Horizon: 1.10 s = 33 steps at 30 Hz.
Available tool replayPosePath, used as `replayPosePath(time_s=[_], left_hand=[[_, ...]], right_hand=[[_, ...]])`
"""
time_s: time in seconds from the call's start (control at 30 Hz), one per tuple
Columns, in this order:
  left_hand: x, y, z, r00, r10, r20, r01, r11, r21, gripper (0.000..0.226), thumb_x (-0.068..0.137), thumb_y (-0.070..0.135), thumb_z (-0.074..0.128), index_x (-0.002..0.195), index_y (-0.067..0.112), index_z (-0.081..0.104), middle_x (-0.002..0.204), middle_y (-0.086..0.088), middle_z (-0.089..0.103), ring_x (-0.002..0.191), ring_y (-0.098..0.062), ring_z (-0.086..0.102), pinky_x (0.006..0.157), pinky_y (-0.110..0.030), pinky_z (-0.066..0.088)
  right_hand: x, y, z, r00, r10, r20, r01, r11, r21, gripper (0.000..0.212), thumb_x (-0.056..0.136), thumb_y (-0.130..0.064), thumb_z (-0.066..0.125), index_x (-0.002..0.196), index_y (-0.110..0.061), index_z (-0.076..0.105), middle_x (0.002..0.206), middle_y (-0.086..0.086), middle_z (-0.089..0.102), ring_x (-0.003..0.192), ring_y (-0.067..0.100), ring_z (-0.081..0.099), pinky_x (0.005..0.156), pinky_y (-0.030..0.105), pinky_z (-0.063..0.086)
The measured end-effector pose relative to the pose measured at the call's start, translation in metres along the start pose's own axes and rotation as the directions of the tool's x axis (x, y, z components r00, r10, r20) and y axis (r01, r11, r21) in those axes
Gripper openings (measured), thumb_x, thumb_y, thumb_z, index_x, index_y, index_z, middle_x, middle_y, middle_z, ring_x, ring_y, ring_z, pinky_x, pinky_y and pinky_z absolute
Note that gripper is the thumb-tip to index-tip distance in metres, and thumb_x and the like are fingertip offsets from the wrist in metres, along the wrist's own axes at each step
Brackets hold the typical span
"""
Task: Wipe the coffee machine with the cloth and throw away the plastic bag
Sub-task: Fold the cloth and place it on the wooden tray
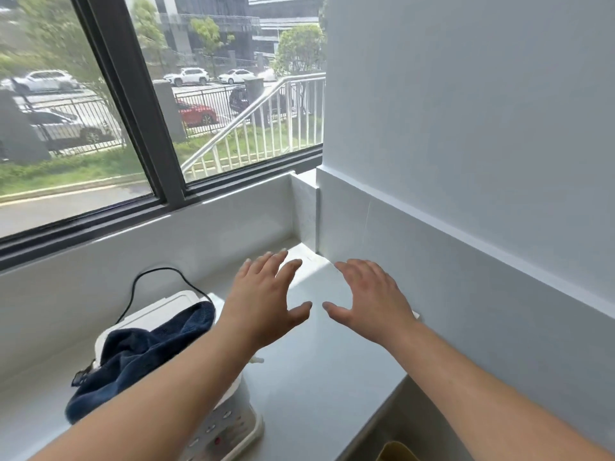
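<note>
A white coffee machine [233, 424] stands on the pale counter [319, 377] at the lower left, partly hidden by my left forearm. A dark blue cloth [139, 354] lies draped over its top. My left hand [263, 304] and my right hand [372, 297] hover side by side above the counter, to the right of the machine, palms down with fingers spread and holding nothing. No plastic bag is in view.
A black cable [156, 272] loops up behind the machine against the low white backsplash. A window with a dark frame [139, 111] runs along the back. A white wall [466, 128] closes the right side. Something yellow [397, 452] shows below the counter's edge.
</note>
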State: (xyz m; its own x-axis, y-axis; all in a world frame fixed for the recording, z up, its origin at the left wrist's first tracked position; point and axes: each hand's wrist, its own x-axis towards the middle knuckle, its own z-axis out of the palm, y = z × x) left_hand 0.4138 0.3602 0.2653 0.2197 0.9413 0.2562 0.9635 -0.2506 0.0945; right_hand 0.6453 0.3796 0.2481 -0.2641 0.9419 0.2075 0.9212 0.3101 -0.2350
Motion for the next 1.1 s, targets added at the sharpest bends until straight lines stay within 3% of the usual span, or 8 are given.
replayPosePath(time_s=[0.6, 0.83, 1.1], left_hand=[[-0.075, -0.101, -0.050, 0.978, -0.207, 0.004, 0.206, 0.978, 0.031, 0.086, 0.085, 0.078, 0.046, 0.160, 0.036, 0.030, 0.172, 0.004, 0.024, 0.156, -0.021, 0.022, 0.128, -0.044, 0.017], [-0.109, -0.135, -0.059, 0.963, -0.268, -0.001, 0.268, 0.962, 0.056, 0.083, 0.084, 0.081, 0.043, 0.154, 0.037, 0.039, 0.167, 0.006, 0.035, 0.151, -0.018, 0.033, 0.126, -0.041, 0.024], [-0.140, -0.169, -0.062, 0.950, -0.311, -0.012, 0.311, 0.950, 0.034, 0.080, 0.081, 0.077, 0.046, 0.148, 0.035, 0.048, 0.160, 0.007, 0.046, 0.145, -0.017, 0.041, 0.120, -0.037, 0.032]], right_hand=[[0.037, -0.138, 0.014, 0.959, -0.274, 0.068, 0.272, 0.962, 0.030, 0.087, 0.086, -0.075, 0.050, 0.158, -0.031, 0.032, 0.163, 0.000, 0.037, 0.152, 0.023, 0.025, 0.124, 0.042, 0.023], [0.037, -0.186, 0.026, 0.926, -0.364, 0.098, 0.362, 0.931, 0.044, 0.093, 0.080, -0.082, 0.040, 0.158, -0.030, 0.034, 0.162, -0.001, 0.038, 0.151, 0.022, 0.027, 0.123, 0.039, 0.023], [0.035, -0.229, 0.045, 0.879, -0.458, 0.129, 0.454, 0.889, 0.065, 0.087, 0.082, -0.077, 0.049, 0.155, -0.031, 0.038, 0.159, -0.002, 0.042, 0.147, 0.019, 0.032, 0.120, 0.037, 0.026]])
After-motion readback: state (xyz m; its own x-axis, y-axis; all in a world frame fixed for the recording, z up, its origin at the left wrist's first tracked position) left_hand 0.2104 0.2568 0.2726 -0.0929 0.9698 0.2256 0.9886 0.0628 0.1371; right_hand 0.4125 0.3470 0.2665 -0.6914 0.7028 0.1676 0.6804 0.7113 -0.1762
